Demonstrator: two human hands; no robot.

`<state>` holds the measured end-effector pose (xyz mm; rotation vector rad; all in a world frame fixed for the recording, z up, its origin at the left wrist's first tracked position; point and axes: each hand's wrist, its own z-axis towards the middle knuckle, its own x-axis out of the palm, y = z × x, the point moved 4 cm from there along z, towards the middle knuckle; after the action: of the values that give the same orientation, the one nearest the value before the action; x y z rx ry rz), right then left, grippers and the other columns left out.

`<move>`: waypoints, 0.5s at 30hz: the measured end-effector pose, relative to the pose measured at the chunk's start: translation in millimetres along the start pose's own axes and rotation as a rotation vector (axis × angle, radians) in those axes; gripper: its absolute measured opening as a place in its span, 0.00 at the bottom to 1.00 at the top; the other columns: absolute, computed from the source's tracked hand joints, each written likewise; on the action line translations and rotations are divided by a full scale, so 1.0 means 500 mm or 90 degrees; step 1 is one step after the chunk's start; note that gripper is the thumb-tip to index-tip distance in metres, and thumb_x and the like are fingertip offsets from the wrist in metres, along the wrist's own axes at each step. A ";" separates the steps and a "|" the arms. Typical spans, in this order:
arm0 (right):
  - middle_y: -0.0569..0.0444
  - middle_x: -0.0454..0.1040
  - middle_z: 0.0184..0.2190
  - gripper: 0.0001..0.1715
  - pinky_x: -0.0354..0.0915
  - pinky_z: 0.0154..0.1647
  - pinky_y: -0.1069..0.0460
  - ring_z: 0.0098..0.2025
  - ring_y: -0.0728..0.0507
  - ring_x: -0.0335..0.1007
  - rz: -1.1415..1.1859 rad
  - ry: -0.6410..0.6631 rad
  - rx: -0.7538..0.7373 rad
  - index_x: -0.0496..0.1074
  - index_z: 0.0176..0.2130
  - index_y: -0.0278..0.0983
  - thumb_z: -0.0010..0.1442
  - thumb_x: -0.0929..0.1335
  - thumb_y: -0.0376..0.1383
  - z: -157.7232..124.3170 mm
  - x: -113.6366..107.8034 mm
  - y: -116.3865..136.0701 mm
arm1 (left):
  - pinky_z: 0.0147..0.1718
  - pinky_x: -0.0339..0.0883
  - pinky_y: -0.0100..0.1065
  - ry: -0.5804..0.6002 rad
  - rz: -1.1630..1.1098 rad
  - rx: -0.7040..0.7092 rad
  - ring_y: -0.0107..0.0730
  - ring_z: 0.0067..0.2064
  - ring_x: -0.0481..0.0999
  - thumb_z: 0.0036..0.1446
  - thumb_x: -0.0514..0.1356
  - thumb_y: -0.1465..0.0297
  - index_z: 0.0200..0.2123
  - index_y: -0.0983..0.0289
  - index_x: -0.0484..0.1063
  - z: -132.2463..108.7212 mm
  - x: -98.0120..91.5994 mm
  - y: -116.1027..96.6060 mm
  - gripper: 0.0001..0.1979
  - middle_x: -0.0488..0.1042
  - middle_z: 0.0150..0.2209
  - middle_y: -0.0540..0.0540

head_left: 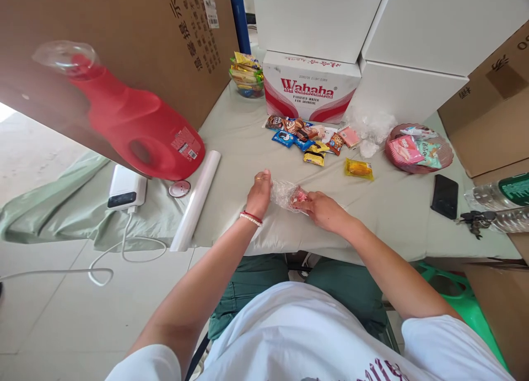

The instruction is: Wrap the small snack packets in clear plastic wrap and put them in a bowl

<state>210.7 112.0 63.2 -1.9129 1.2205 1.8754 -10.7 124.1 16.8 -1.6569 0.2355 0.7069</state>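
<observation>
Ringing wrapped snack (289,195): film roll (196,201), packets (308,139), phone (444,196).

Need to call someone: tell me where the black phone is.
Head view, right side: the black phone lies on the tablecloth between the pink plate and the keys.

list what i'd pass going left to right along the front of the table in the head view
white power bank → roll of clear film → left hand → plastic-wrapped snack → right hand → black phone → keys
</observation>
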 end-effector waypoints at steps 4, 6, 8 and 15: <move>0.45 0.77 0.48 0.24 0.62 0.50 0.49 0.46 0.40 0.70 0.019 -0.010 -0.015 0.77 0.61 0.46 0.72 0.63 0.31 0.000 -0.002 0.000 | 0.37 0.68 0.37 0.099 -0.023 -0.096 0.41 0.35 0.79 0.51 0.67 0.56 0.30 0.62 0.74 -0.009 0.000 -0.034 0.15 0.78 0.30 0.54; 0.46 0.76 0.47 0.24 0.63 0.51 0.48 0.46 0.40 0.69 0.022 -0.016 -0.025 0.78 0.59 0.45 0.71 0.63 0.30 0.002 0.002 0.004 | 0.35 0.67 0.34 0.116 -0.079 -0.062 0.36 0.33 0.77 0.52 0.65 0.61 0.28 0.62 0.73 -0.031 0.008 -0.066 0.10 0.77 0.28 0.51; 0.45 0.75 0.48 0.24 0.64 0.53 0.46 0.47 0.39 0.68 0.008 -0.030 -0.025 0.79 0.58 0.43 0.71 0.62 0.29 0.001 0.010 0.010 | 0.34 0.68 0.32 0.139 -0.144 -0.022 0.33 0.32 0.77 0.53 0.64 0.64 0.31 0.62 0.74 -0.060 0.028 -0.101 0.07 0.77 0.29 0.50; 0.38 0.68 0.60 0.26 0.63 0.66 0.36 0.62 0.33 0.61 0.009 -0.132 -0.049 0.73 0.61 0.35 0.66 0.64 0.26 -0.084 0.028 0.032 | 0.53 0.69 0.44 0.154 0.009 0.217 0.40 0.48 0.76 0.70 0.49 0.69 0.37 0.64 0.79 -0.150 0.100 -0.179 0.18 0.79 0.44 0.60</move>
<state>228.9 68.5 64.2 -1.6974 1.1153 2.0950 99.5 84.5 66.4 -1.4110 0.5117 0.4459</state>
